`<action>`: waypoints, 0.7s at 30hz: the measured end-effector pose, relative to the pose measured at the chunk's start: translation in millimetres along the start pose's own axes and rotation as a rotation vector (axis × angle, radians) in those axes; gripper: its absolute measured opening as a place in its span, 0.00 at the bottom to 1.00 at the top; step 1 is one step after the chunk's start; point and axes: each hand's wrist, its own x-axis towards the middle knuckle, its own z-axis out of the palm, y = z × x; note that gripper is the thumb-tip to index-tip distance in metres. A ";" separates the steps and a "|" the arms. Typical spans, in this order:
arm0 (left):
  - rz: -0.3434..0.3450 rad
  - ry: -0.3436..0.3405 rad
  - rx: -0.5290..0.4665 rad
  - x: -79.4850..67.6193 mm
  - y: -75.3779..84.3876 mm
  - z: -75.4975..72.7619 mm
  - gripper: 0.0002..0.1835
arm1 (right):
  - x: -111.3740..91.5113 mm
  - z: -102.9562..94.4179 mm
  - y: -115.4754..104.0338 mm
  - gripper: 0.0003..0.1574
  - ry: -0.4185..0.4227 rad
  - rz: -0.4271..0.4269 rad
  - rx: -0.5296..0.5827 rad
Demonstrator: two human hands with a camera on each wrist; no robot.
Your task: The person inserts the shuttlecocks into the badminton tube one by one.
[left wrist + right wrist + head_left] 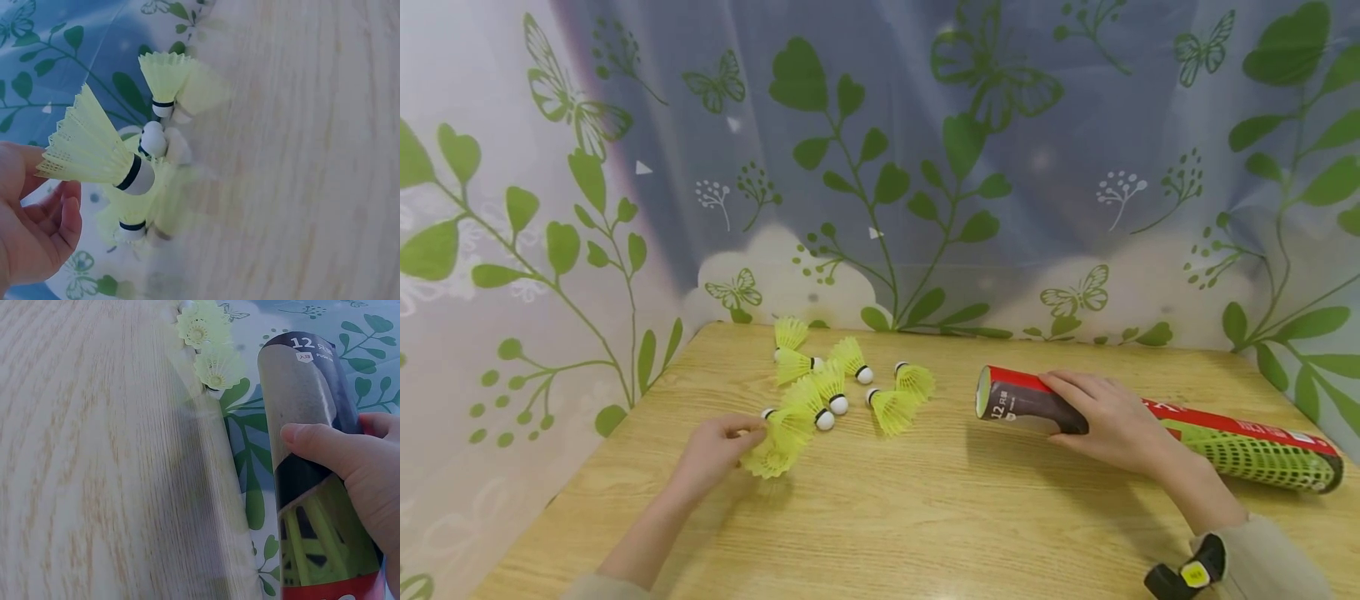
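Note:
My left hand (718, 450) pinches a yellow shuttlecock (94, 147) by the rim of its skirt, its white cork pointing away from the fingers. Beside it on the table lies a loose group of yellow shuttlecocks (850, 358) with white corks and black bands. Over at the right, my right hand (1108, 421) grips a long shuttlecock tube (1255, 450), coloured red, black and green. The thumb lies along one side of the tube in the right wrist view, where a printed "12" shows near its end. In the head view the tube slants, that printed end toward the shuttlecocks.
The wood-grain table (910, 517) runs back to a hanging cloth (880, 167) printed with green leaves and butterflies. A pale leaf-patterned cloth (497, 333) borders the left side. A black strap with a yellow-faced device (1195, 573) sits at the right wrist.

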 end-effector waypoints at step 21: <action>0.090 -0.012 -0.117 23.4 40.3 28.9 0.15 | -0.1 1.1 1.7 0.48 -0.013 0.001 -0.004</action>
